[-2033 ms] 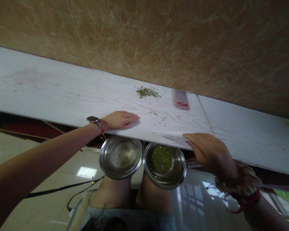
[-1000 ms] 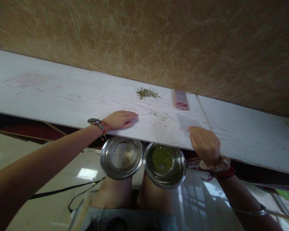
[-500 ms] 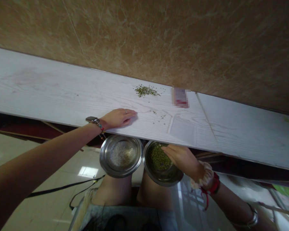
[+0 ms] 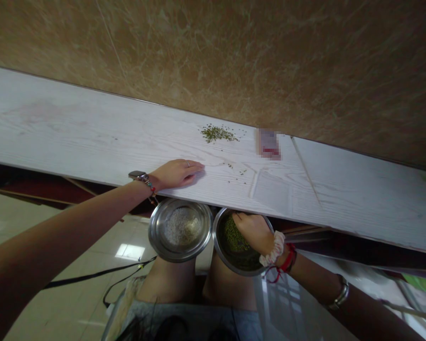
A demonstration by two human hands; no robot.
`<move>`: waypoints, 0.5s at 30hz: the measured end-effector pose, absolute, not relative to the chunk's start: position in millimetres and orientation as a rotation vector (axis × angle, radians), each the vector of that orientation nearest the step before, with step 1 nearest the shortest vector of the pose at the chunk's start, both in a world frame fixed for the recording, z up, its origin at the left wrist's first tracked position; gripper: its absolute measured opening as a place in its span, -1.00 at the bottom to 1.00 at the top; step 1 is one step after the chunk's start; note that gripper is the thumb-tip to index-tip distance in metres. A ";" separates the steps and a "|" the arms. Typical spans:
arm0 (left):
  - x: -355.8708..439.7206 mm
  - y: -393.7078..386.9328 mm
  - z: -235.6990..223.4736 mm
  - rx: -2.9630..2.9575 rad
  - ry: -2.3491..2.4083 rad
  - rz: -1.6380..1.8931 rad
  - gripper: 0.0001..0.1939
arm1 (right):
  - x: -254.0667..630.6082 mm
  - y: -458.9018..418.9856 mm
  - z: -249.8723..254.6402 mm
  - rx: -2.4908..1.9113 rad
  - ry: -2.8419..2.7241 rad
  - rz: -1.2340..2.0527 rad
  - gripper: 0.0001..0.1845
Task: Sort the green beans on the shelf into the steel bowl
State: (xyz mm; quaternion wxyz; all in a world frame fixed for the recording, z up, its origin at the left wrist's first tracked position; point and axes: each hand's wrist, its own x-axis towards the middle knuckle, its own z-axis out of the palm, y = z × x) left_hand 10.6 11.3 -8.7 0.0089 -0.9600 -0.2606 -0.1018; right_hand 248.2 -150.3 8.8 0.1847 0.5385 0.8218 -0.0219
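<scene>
On the white wood-grain ledge, my left hand lies palm down with its fingers stretched out, holding nothing. My right hand reaches into a steel bowl of small green beans, which look like mung beans. Its fingers are drawn together over the beans; whatever they pinch is hidden. Touching that bowl on the left is a second steel bowl with white grains, like rice, in it. Beyond my left hand, a small pile of green beans and a few scattered ones rest on the ledge.
A blurred-out small item sits by the brown marbled wall. Nearer is a translucent flat rectangle on the ledge. Both bowls rest about my knees, below the ledge's edge. A black strap hangs at the left.
My right hand has moved left and deeper over the bean bowl, its fingers now more curled. My left hand has stayed in place; the whole view has shifted slightly.
</scene>
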 end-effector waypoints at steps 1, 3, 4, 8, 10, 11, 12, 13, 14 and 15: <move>10.8 11.3 -8.7 -2.998 -0.817 -0.316 -0.64 | 248.1 -150.0 7.8 1.517 2.323 -0.058 -0.69; 11.4 11.0 -8.5 -2.993 -0.822 -0.311 -0.64 | 248.3 -149.3 5.7 1.513 2.342 -0.051 -0.70; 11.7 10.7 -8.3 -2.990 -0.823 -0.306 -0.64 | 248.3 -148.9 4.7 1.511 2.353 -0.048 -0.70; 11.9 9.3 -7.1 -2.977 -0.830 -0.290 -0.65 | 249.2 -148.5 0.3 1.523 2.394 -0.035 -0.73; 11.6 8.9 -6.7 -2.975 -0.829 -0.288 -0.65 | 251.7 -150.0 -1.3 1.544 2.403 -0.023 -0.76; 11.5 8.8 -6.6 -2.974 -0.828 -0.290 -0.65 | 254.0 -151.3 -1.6 1.564 2.410 -0.013 -0.77; 11.4 8.9 -6.6 -2.974 -0.825 -0.294 -0.65 | 257.2 -153.0 -1.3 1.596 2.428 -0.004 -0.78; 11.3 8.9 -6.6 -2.974 -0.822 -0.299 -0.65 | 261.2 -155.0 -0.3 1.636 2.467 -0.002 -0.79; 11.3 9.1 -6.7 -2.976 -0.817 -0.302 -0.65 | 265.8 -156.8 1.3 1.680 2.526 -0.017 -0.79; 11.3 9.2 -6.8 -2.978 -0.814 -0.304 -0.65 | 270.8 -158.3 3.6 1.726 2.601 -0.050 -0.80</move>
